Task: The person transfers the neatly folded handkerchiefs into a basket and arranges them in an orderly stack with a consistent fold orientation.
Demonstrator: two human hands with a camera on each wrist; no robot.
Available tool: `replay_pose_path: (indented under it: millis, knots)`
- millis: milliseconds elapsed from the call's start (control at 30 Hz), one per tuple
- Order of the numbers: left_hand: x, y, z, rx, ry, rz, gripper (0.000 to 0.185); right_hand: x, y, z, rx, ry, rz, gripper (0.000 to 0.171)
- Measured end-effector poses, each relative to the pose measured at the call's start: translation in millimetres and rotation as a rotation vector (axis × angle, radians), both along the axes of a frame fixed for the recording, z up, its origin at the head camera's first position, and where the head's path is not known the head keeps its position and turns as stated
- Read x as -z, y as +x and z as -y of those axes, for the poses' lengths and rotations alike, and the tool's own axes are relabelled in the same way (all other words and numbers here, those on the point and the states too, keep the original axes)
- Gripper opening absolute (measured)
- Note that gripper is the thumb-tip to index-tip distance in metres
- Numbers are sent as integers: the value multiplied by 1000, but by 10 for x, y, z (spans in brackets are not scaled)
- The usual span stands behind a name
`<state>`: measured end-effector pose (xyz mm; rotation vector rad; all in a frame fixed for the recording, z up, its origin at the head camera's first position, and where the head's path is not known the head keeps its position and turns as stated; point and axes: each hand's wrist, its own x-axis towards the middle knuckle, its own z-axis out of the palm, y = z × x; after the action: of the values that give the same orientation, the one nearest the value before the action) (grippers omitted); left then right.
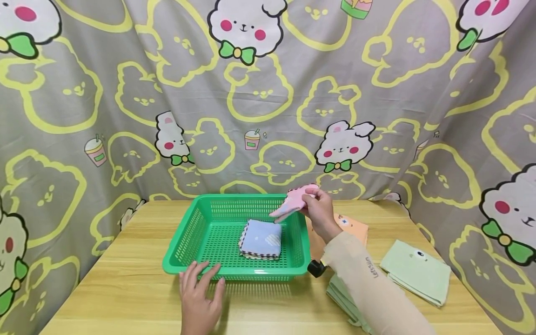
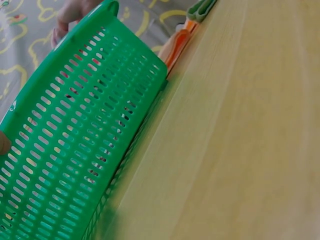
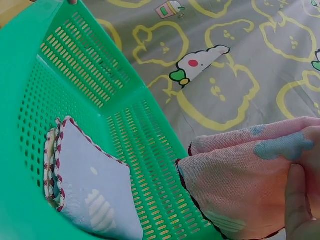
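In the head view my right hand (image 1: 321,209) pinches a folded pink cloth (image 1: 295,201) with dark stitched edging, above the right part of a green plastic basket (image 1: 180,242). Close up in the right wrist view, a finger presses along the pink cloth (image 3: 235,185), which shows blue and pale patches. Inside the basket lies a folded light-blue towel (image 1: 263,237) with checked edging, its stacked layers visible from the side. My left hand (image 1: 201,295) rests at the basket's near rim, fingers over the edge and thumb outside the wall.
To the basket's right lie a folded orange cloth (image 1: 353,228), partly behind the right arm, and a pale green cloth (image 1: 416,272). Another green cloth (image 1: 341,295) is partly under the forearm. A patterned curtain (image 1: 276,102) rises behind the wooden table (image 1: 121,274).
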<state>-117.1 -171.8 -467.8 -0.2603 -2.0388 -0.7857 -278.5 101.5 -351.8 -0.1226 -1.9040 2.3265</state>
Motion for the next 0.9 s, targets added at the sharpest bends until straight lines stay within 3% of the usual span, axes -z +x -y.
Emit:
replay_pose_path:
  millis: [667,900]
  knots:
    - [6,-2,-8,-6,1,-5,31,87,-115,91,-22,-66,75,20]
    - [13,-9,-6,-12,-4,-6,30,144,-136,113,-60,-99,64,19]
